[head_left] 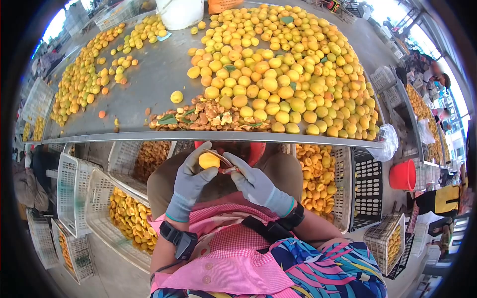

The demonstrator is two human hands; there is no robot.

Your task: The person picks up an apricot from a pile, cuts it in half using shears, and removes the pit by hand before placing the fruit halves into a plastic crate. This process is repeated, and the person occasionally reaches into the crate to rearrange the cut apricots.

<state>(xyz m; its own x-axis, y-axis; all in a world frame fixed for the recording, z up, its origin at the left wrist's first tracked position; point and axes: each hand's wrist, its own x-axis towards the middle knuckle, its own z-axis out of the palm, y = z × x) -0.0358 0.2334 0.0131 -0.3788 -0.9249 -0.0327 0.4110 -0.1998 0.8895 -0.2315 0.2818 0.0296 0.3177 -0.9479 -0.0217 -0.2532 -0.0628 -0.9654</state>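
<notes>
In front of my lap, my left hand [193, 174] in a grey glove grips a yellow apricot [209, 160] between thumb and fingers. My right hand [253, 181], gloved the same way, is closed on a small knife [226, 162], whose thin blade lies against the apricot's right side. Much of the knife's handle is hidden by the fingers. Both hands are just below the metal table's [198, 135] near edge. On the table lie a large heap of whole apricots [288, 79] and a brown pile of pits and scraps [208, 115].
Crates of apricot halves stand at my left [130, 218] and right [318, 174]. A crate of brown pieces [151, 156] is near my left knee, a red basin [256, 153] between my knees. A white bucket [181, 12] stands on the table; a red bucket [403, 175] is farther right.
</notes>
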